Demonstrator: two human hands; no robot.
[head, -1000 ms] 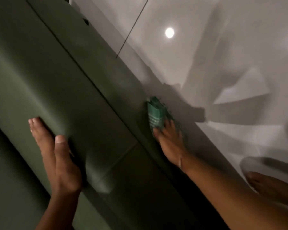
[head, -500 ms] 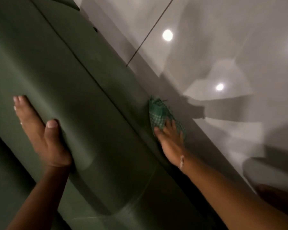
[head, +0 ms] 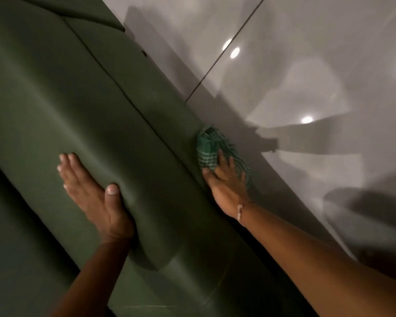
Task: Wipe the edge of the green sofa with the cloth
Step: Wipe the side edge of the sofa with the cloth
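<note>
Your right hand (head: 226, 184) presses the cloth (head: 209, 152) flat against the outer edge of the green sofa (head: 82, 106), where the upholstery drops toward the floor (head: 306, 65). The fingers (head: 221, 156) are spread and extended over the fabric rather than curled round it, so this is a flat palm-down press and not a closed grasp. The cloth is green with a pale check; most of it bunches just ahead of your fingertips, and a fringed part trails along the floor side of your hand. A thin pale band (head: 239, 211) sits on that wrist.

Your left hand (head: 94, 193) lies open and flat on the rounded top of the sofa, well apart from the cloth, holding nothing. Its fingers point up the cushion and the thumb (head: 112, 191) is splayed out toward your right hand. A dark seam (head: 133, 104) runs the length of the sofa between your two hands, closer to the cloth hand than to the resting one.

Beyond the cloth, on the far side from your left hand, the glossy grey tiled floor shows a dark grout line (head: 224, 56) and several bright round reflections of lights (head: 306, 119), crossed by soft shadows.
</note>
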